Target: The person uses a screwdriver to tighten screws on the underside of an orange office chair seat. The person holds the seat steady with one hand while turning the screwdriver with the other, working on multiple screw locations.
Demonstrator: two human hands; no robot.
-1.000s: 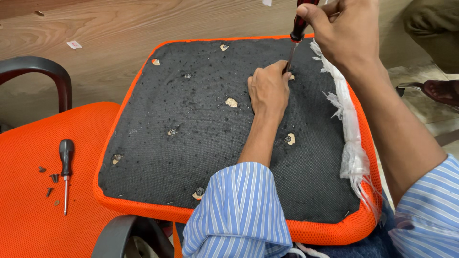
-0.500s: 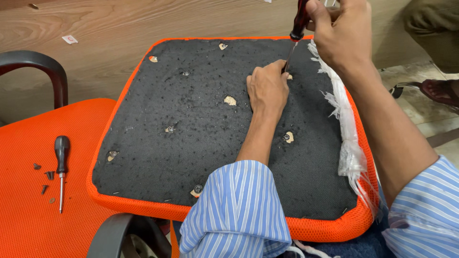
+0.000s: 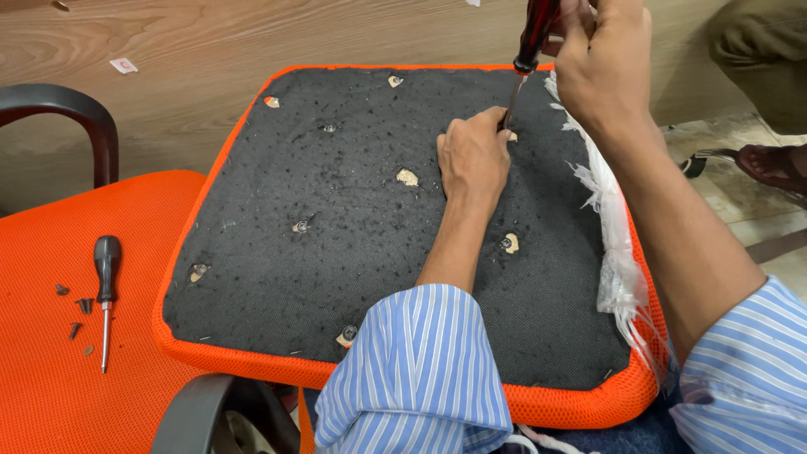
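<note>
An upturned chair seat (image 3: pixel 277 252) lies in front of me, black underside up with an orange mesh rim and several screw holes. My left hand (image 3: pixel 473 155) rests on the black surface near the far right, fingers pinched around the tip of a screwdriver (image 3: pixel 531 46). My right hand (image 3: pixel 601 59) grips that screwdriver's dark red handle from above, holding it nearly upright over a hole. Torn clear plastic (image 3: pixel 618 252) hangs along the seat's right edge.
To the left stands another orange chair (image 3: pixel 50 378) with a black armrest (image 3: pixel 59 105); a second black-handled screwdriver (image 3: pixel 105 290) and several loose screws (image 3: pixel 76 307) lie on its seat. A wooden panel (image 3: pixel 210 42) runs behind. Another person's sandalled foot (image 3: pixel 769 164) is at the far right.
The view has drifted slightly; the seat sits a little lower and further right in frame. Both hands stay at the same hole with the screwdriver upright.
</note>
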